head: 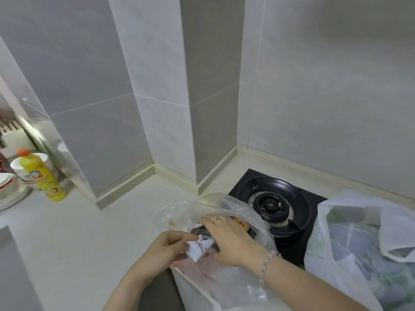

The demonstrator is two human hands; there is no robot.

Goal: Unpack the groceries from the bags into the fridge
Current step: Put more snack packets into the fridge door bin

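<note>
From the head view, a clear plastic bag [226,286] sits at the near edge of the pale tabletop [89,232], its mouth open beside a black gas burner [272,206]. The left hand [166,245] pinches a crumpled white wrapper [198,249] with red print between thumb and fingers at the bag's mouth. The right hand [226,236] reaches into the bag, fingers close together over an orange packet [241,223]; whether they grip anything cannot be told. A white bag [359,232] stands to the right, a yellow bottle [43,176] far left.

clear bag [224,212] left of stove [276,207], second bag [359,239] right
</note>
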